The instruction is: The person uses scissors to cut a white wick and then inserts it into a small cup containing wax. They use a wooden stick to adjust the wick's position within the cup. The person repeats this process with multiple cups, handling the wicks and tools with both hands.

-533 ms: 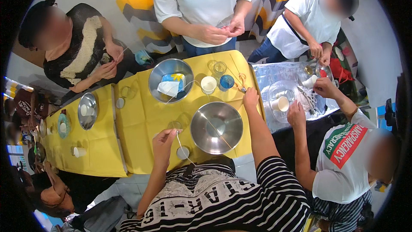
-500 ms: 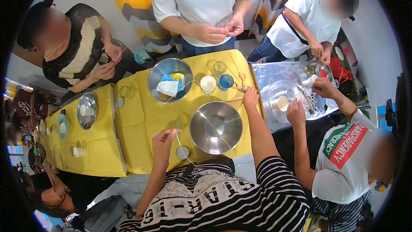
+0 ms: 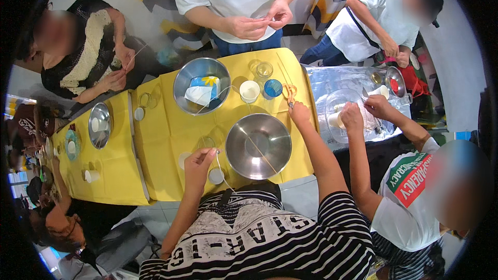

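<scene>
Pinched the upper end of a white cord between thumb and fingertips of the left hand, letting it trail toward five o'clock. Held the right hand at the blade end of orange-handled scissors, just off at its eleven o'clock; could not tell whether gripping or merely touching. Had a steel bowl at the right hand's eight o'clock.

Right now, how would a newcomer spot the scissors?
Find the yellow-covered table, then the person's right hand near its right edge. At that hand, right of the blue cup, are the scissors; orange looped handles set them apart from that cup.
</scene>
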The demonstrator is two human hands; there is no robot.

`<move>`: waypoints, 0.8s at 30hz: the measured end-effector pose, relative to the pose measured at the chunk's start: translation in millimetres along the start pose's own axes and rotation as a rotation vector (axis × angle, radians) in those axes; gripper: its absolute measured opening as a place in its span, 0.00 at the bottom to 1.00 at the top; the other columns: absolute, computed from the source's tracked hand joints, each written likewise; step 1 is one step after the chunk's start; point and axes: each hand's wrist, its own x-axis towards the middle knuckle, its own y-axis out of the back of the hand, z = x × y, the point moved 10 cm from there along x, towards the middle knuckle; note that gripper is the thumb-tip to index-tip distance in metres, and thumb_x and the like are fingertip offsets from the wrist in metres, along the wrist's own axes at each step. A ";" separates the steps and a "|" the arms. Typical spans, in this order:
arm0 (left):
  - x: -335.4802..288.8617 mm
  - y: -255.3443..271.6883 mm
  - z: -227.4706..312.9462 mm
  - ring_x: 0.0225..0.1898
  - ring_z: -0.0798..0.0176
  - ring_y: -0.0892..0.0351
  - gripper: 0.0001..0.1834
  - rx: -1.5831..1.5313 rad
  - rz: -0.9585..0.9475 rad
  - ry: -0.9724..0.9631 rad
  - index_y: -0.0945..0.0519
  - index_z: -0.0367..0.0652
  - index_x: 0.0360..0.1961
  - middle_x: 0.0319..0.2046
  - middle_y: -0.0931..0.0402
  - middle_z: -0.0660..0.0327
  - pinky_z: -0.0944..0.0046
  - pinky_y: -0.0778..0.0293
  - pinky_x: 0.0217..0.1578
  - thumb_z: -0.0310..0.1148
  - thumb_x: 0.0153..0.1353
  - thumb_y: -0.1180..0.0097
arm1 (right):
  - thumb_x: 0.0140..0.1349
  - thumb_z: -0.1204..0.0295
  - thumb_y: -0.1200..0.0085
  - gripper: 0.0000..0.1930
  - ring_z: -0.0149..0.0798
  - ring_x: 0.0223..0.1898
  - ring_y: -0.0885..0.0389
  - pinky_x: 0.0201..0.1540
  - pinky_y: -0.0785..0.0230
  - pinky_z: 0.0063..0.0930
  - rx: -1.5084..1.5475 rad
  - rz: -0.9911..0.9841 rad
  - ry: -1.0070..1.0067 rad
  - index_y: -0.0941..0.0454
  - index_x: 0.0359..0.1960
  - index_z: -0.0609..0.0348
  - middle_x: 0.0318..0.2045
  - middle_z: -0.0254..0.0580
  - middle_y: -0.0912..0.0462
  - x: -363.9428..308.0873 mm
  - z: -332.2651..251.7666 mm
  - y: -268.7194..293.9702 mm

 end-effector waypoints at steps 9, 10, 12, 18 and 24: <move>2.9 -6.2 10.0 0.38 0.68 0.22 0.09 -0.003 -0.005 -0.007 0.21 0.31 0.36 0.35 0.19 0.56 0.69 0.29 0.46 0.29 0.61 0.44 | 0.57 0.71 0.53 0.10 0.40 0.49 0.27 0.47 0.31 0.36 0.071 0.257 0.721 0.24 0.40 0.53 0.40 0.37 0.24 34.3 -33.7 53.2; 0.5 -3.6 10.2 0.38 0.68 0.22 0.09 0.005 0.011 -0.003 0.21 0.31 0.36 0.35 0.19 0.56 0.68 0.29 0.46 0.29 0.61 0.45 | 0.57 0.70 0.53 0.10 0.40 0.49 0.27 0.47 0.32 0.35 -0.007 0.186 0.762 0.24 0.40 0.52 0.41 0.37 0.24 36.2 -43.2 46.4; -3.9 3.9 8.4 0.38 0.68 0.22 0.09 0.021 0.046 0.006 0.21 0.31 0.36 0.35 0.19 0.56 0.68 0.29 0.46 0.29 0.62 0.45 | 0.56 0.66 0.50 0.11 0.37 0.51 0.28 0.48 0.32 0.33 -0.152 0.068 0.816 0.24 0.41 0.51 0.48 0.33 0.28 34.0 -63.9 38.3; -0.4 13.2 5.8 0.41 0.67 0.23 0.10 0.046 0.059 0.036 0.21 0.35 0.35 0.35 0.19 0.56 0.65 0.32 0.50 0.32 0.63 0.46 | 0.55 0.64 0.49 0.12 0.34 0.52 0.30 0.45 0.33 0.30 -0.335 0.243 1.047 0.23 0.40 0.49 0.49 0.32 0.30 22.1 -75.3 22.1; -2.0 13.5 2.4 0.41 0.67 0.23 0.10 0.030 0.075 0.053 0.21 0.35 0.35 0.36 0.19 0.57 0.65 0.32 0.50 0.32 0.63 0.46 | 0.54 0.65 0.48 0.12 0.32 0.51 0.31 0.43 0.33 0.27 -0.450 0.285 1.209 0.22 0.40 0.47 0.45 0.28 0.28 18.6 -84.5 21.8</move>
